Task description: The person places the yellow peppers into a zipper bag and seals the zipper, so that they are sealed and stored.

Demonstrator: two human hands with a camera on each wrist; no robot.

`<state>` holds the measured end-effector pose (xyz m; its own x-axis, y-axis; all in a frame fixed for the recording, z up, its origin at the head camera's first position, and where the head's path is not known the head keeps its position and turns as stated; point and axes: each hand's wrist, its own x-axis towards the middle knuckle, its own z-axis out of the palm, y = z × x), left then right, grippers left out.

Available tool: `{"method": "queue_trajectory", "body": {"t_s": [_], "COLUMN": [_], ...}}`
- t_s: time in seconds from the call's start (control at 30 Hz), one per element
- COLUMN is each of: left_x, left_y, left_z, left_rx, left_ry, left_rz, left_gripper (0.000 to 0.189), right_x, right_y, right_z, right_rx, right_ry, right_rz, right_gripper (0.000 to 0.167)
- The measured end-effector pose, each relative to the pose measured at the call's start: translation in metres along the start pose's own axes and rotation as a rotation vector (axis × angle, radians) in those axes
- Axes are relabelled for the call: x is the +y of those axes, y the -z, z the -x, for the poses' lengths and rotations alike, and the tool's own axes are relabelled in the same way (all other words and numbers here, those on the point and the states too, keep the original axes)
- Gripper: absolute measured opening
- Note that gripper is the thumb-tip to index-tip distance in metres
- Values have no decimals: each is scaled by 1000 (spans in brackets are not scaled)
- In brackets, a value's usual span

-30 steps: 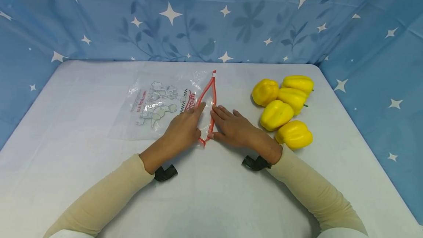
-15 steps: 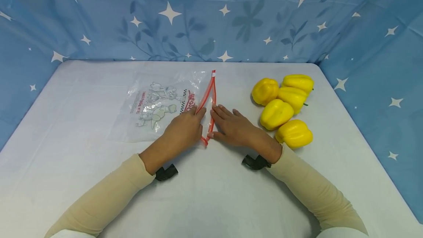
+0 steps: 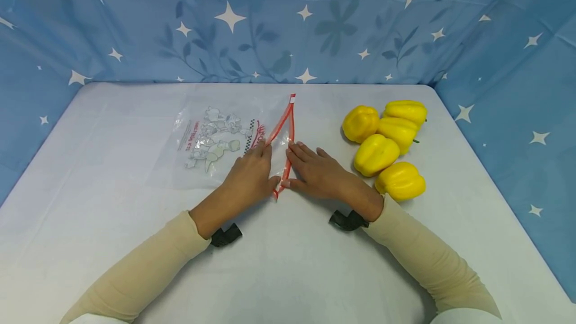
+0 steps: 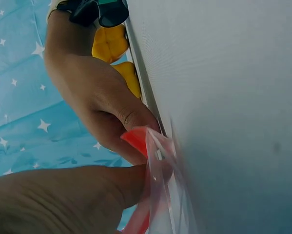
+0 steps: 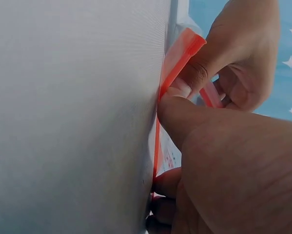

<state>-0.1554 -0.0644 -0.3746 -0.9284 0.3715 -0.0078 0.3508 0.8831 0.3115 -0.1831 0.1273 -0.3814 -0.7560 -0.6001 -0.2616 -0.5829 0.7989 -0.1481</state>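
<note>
A clear zip bag (image 3: pixel 225 169) with printed cartoon figures and a red zip edge (image 3: pixel 293 121) lies flat on the table, its mouth facing right and parted into a narrow gap. My left hand (image 3: pixel 248 173) is at the upper lip. In the right wrist view a red strip runs between its thumb and curled fingers, and the thumb (image 5: pixel 182 88) reaches into the mouth by the near corner. My right hand (image 3: pixel 318 173) lies with fingers extended, its fingertips and thumb pressing the lower red edge against the table. Both thumbs nearly meet at the near corner.
Several yellow bell peppers (image 3: pixel 376 155) sit in a cluster right of my right hand, the nearest close to that forearm. A white cloth (image 3: pixel 288 264) covers the table. A blue star-patterned curtain (image 3: pixel 279 29) stands behind and at both sides.
My left fingers have drawn back from over the mouth, after briefly bunching at the lip. The left thumb now extends toward the near corner. My right hand and the peppers stay put.
</note>
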Motion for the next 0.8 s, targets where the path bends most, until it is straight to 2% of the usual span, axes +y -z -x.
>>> {"method": "queue_trajectory", "body": {"t_s": [0.23,0.47,0.8], "left_x": [-7,-16,-15], "left_y": [-2,-2,-1], "left_z": [-3,-2,-2], "left_rx": [-18,-68,-70], "left_ry": [18,40,61], "left_rz": [42,87,127], "left_gripper": [101,101,104], "right_x": [1,4,9], "right_y": [-1,0,0], "right_z": [-3,-3,-2], "right_rx": [-2,-24,-39], "right_ry": [-3,6,9], "right_rz": [8,-2,-21], "right_gripper": [87,89,89]}}
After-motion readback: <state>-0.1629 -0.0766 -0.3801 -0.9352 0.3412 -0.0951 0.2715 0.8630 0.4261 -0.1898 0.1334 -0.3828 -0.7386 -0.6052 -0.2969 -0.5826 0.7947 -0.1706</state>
